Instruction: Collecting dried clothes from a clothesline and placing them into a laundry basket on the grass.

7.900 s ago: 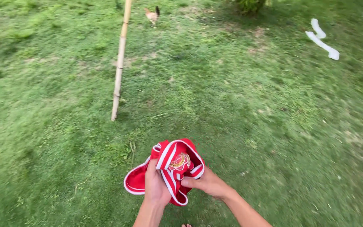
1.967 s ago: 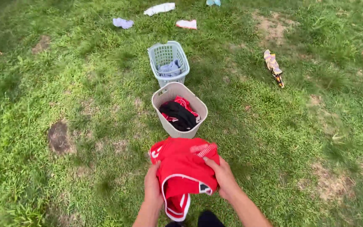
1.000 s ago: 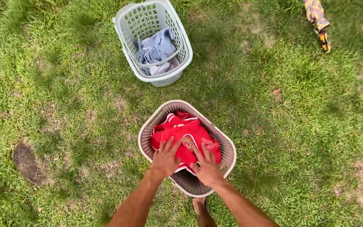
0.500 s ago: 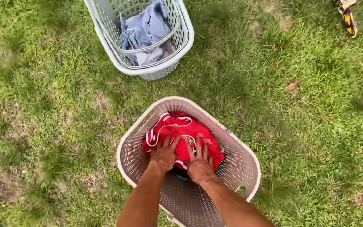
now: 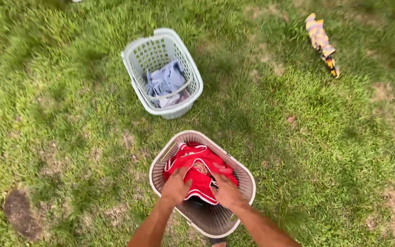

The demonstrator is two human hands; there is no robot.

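Note:
A beige laundry basket stands on the grass just in front of me. A red garment with white trim lies in it, on top of darker clothes. My left hand rests flat on the garment's near left part. My right hand lies on its near right edge, fingers spread. Neither hand grips the cloth.
A pale green laundry basket with light blue clothes stands farther off on the grass. A striped yellow and purple cloth lies at the upper right. A dark bare patch marks the lower left.
I carried the red garment across the grass and laid it in the beige basket. My hands pressed it down, and the view has pulled back slightly since half a second ago.

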